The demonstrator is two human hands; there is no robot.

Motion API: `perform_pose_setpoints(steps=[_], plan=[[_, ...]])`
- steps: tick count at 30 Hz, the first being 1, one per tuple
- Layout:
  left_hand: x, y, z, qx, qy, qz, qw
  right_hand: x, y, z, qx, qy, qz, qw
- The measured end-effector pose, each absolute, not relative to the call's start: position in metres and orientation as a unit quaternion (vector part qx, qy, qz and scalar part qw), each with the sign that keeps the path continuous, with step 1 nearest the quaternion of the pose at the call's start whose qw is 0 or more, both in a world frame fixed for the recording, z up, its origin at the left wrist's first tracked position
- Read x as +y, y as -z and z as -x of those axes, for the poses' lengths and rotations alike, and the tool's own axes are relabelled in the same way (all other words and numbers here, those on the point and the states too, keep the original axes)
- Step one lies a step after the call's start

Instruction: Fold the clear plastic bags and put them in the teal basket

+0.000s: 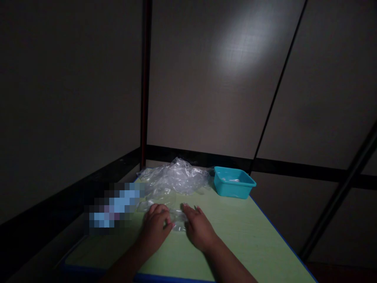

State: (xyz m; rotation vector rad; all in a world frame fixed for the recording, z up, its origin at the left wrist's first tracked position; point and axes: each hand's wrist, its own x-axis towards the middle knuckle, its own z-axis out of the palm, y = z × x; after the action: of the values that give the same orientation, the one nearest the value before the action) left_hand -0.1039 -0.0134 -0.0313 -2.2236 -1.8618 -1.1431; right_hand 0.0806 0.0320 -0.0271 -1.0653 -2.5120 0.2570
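A small piece of clear plastic bag [179, 226] lies on the green tabletop [235, 243] between my two hands. My left hand [157, 224] is at its left edge, fingers curled down on the plastic and thumb pointing right along it. On the other side, my right hand [200, 228] rests palm down with its fingers stretched forward, touching the plastic's right edge. Beyond both hands spreads a heap of crumpled clear plastic bags [182, 177]. The undersides of my fingers are hidden.
At the back right of the table stands a turquoise plastic basin [235, 190] with some clear plastic in it. A blurred-out light-blue item [118, 206] is at the left edge. Panelled walls [206, 98] rise close behind the table and to its left.
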Motion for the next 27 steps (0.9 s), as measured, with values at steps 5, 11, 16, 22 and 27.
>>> perform_pose_setpoints(steps=[5,11,16,22,27], plan=[[-0.014,0.033,0.104,-0.627,0.348,0.697,0.013,0.033,0.026,-0.083,-0.869,-0.133,0.413,0.237],[-0.015,0.035,0.104,-0.637,0.327,0.698,0.012,0.028,0.022,-0.083,-0.898,-0.091,0.383,0.196],[-0.017,0.032,0.103,-0.651,0.311,0.693,0.005,0.024,0.018,-0.082,-0.922,-0.058,0.355,0.144],[-0.013,0.035,0.104,-0.664,0.311,0.680,-0.003,0.021,0.012,-0.080,-0.941,-0.029,0.318,0.108],[-0.011,0.042,0.105,-0.666,0.305,0.681,0.006,0.020,0.007,-0.076,-0.949,-0.028,0.300,0.089]])
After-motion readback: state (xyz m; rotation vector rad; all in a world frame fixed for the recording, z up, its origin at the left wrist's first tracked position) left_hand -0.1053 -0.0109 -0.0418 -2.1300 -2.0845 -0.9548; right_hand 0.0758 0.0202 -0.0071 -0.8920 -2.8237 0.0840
